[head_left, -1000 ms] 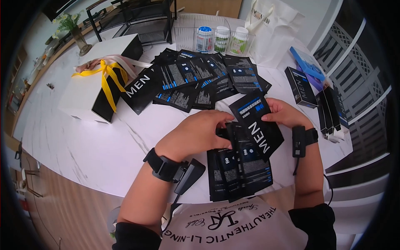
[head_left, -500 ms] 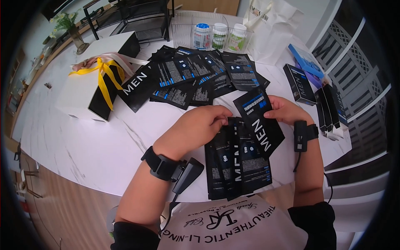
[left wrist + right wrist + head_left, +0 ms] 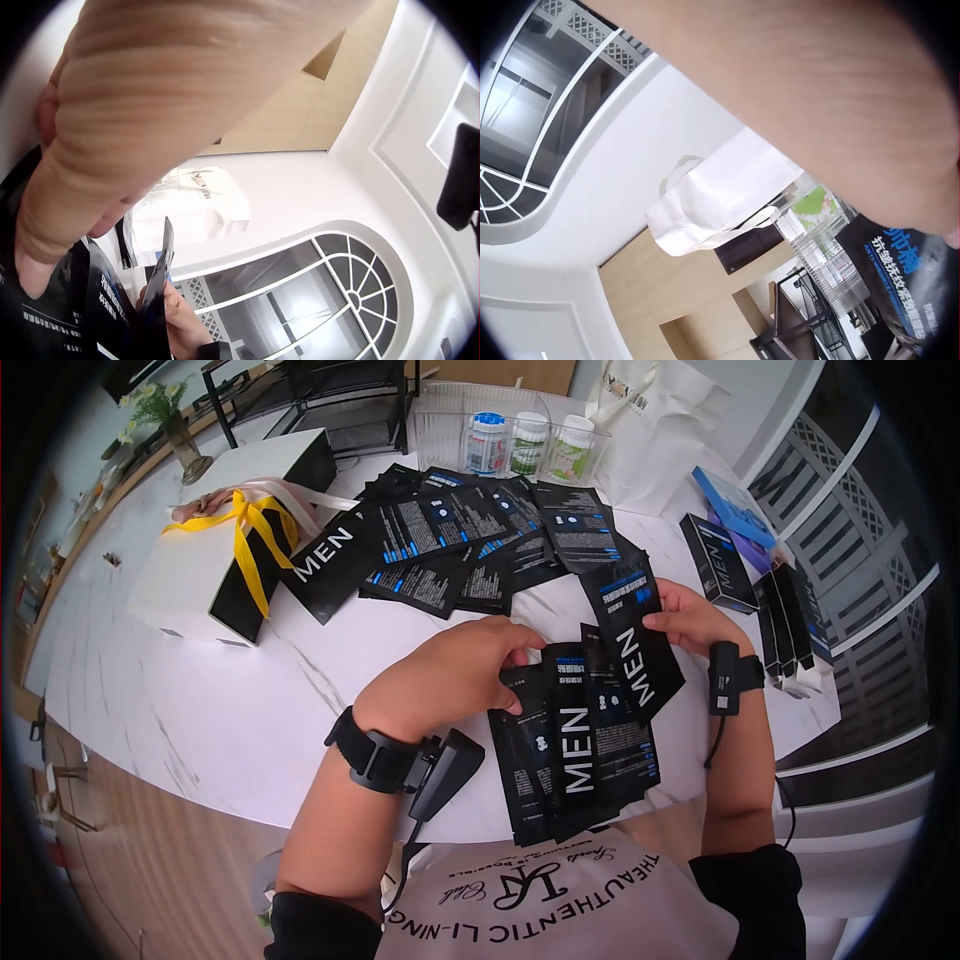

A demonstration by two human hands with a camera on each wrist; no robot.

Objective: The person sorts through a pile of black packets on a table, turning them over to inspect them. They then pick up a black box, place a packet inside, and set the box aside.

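Observation:
My right hand (image 3: 695, 615) pinches a black sachet (image 3: 628, 625) marked MEN by its right edge, thumb on the front. That sachet stands tilted above a fan of black sachets near the table's front edge. My left hand (image 3: 445, 680) grips the upper left part of the fan. In the left wrist view, its thumb (image 3: 34, 274) presses on a dark sachet face, while most of its fingers are hidden. One sachet (image 3: 573, 720) in the fan shows a large MEN; its neighbours show printed text. The right wrist view shows blue and white lettering on the right-hand sachet (image 3: 889, 274).
A spread pile of black sachets (image 3: 430, 530) lies beyond the hands. At left is a white box (image 3: 180, 585) with a yellow ribbon (image 3: 250, 550). A clear organizer (image 3: 440, 445) with bottles and a white bag (image 3: 655, 445) stand behind. Black boxes (image 3: 718, 565) lie at right.
The MEN sachet in the fan has come into full view beside my left thumb. My right hand's sachet has shifted up and right and stands more upright. The left hand has moved slightly left.

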